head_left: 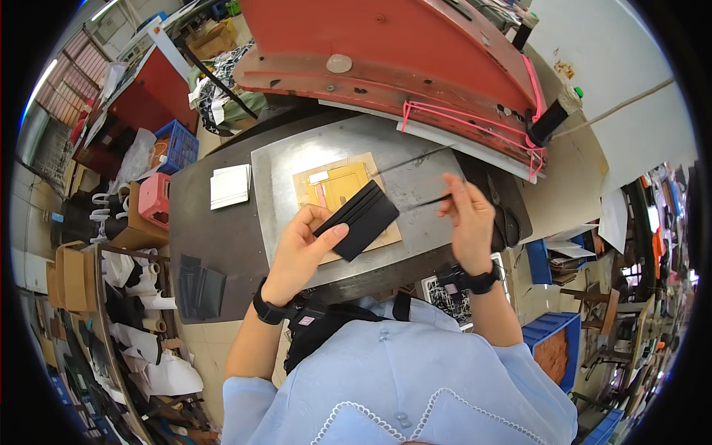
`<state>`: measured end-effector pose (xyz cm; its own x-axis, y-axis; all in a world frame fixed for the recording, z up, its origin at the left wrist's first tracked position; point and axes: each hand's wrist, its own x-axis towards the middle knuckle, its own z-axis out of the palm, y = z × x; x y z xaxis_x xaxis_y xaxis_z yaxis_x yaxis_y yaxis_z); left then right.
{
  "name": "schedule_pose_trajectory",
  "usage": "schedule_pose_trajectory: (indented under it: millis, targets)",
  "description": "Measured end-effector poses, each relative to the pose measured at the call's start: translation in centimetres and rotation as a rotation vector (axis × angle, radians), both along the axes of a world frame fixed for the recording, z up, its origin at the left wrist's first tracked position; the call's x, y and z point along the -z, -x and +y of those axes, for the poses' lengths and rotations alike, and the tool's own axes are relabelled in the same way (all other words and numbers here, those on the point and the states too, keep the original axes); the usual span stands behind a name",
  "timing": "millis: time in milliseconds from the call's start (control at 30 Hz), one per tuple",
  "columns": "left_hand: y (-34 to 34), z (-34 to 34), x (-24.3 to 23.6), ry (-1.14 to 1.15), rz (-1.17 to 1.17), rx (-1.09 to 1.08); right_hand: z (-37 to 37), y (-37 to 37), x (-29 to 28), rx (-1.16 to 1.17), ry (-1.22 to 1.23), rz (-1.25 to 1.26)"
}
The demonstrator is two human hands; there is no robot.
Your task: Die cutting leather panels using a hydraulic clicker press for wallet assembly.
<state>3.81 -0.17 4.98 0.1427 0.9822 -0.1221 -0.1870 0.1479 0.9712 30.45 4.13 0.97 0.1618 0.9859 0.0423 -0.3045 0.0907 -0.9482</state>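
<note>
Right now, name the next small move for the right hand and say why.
Probably draw the right hand gently away from the black card holder with the thin black strip in its pinch. The strip reaches from that hand toward the holder's edge, and whether it is attached there is unclear; the left hand grips the holder near its opposite end, which should steady it.

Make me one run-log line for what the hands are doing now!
left hand: holds black slotted piece | right hand: pinches thin dark strip | beneath: yellow panel over metal plate
</note>
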Motion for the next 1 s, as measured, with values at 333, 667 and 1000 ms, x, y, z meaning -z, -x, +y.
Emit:
schedule_pose_trajectory:
  millis: [333, 667, 1000]
  targets:
    - [-0.7, 0.2, -0.2, -0.006, -0.033, 0.100, -8.9, -17.4, -3.2, -0.083, 0.270, -0.849]
    - [-1.2, -0.3, -0.2, 0.018, -0.018, 0.189, -5.4, -5.3, -2.4, -0.363, 0.170, -0.509]
    - [3.7, -4.8, 1.6, 0.033, -0.014, -0.074, -1.0, 7.8, -0.5, -0.690, 0.083, -0.188]
